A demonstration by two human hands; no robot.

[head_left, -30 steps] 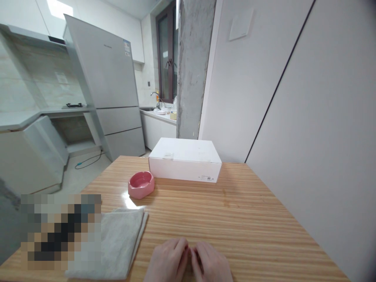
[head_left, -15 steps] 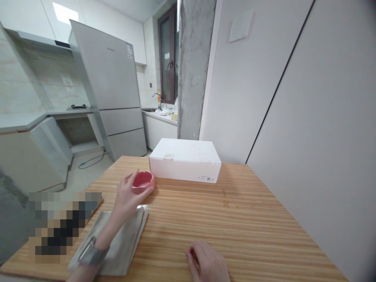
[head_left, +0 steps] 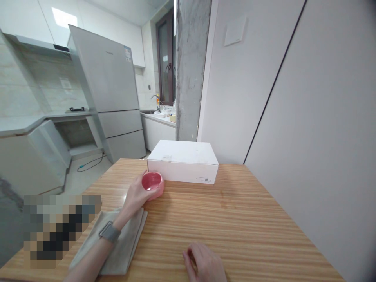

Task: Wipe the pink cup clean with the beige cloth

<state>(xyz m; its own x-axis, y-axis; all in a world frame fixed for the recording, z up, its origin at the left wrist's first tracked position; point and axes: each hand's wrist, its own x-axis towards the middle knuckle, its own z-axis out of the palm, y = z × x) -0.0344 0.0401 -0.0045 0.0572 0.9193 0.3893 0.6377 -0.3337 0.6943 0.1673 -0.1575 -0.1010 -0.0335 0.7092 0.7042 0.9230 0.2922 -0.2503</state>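
The left hand (head_left: 135, 194) grips a pink ceramic dish (head_left: 154, 184) in curled fingers, just beside a white cardboard box (head_left: 182, 166), while the right hand (head_left: 204, 263) rests loosely curled and empty on the striped wooden table (head_left: 249, 219).

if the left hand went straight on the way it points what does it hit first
The left hand, gripping a pink ceramic dish, points toward the white cardboard box; the dish would likely meet the box's front face first, though depth is hard to judge here.
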